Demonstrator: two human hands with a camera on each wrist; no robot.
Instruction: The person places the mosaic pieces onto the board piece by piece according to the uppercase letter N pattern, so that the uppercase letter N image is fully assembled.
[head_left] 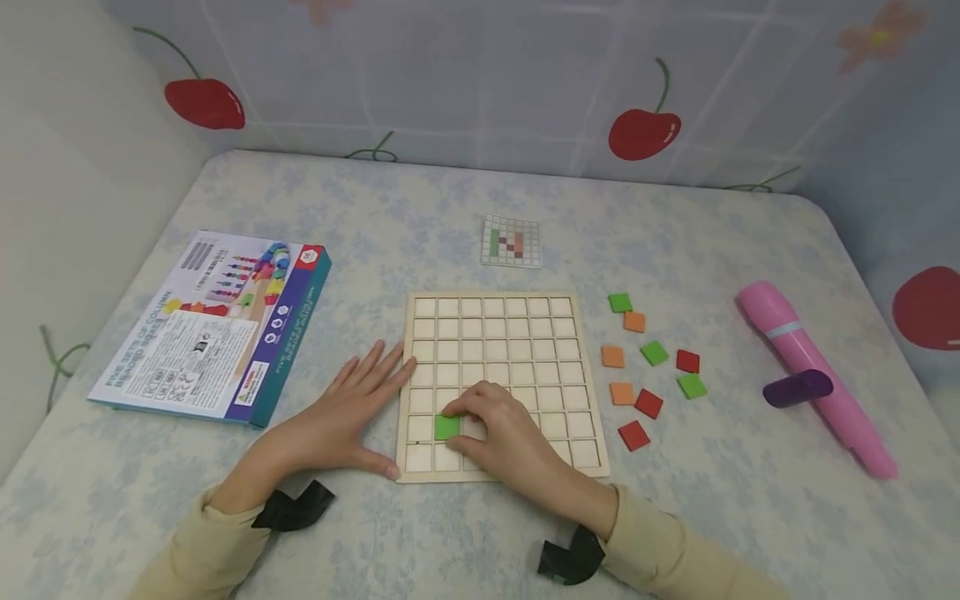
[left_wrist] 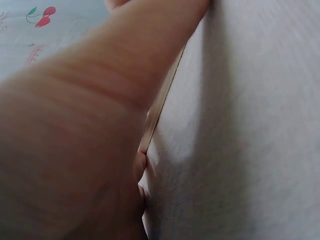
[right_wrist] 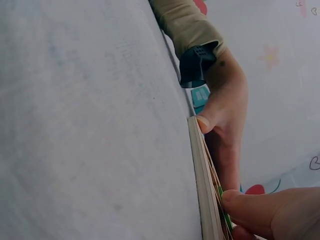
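Observation:
A wooden grid board lies flat on the table, divided into small square cells. One green square tile sits at a cell near its lower left. My right hand pinches this tile between thumb and forefinger; in the right wrist view the thumb meets the green tile at the board's surface. With fingers spread, my left hand rests at the board's left edge, its fingertips and thumb touching the frame. The left wrist view shows mostly the forearm and a sliver of the board's edge.
Loose green, orange and red tiles lie scattered right of the board. A small pattern card is beyond it. At the left is a boxed toy set; at the far right, a pink stick-like object with a purple piece.

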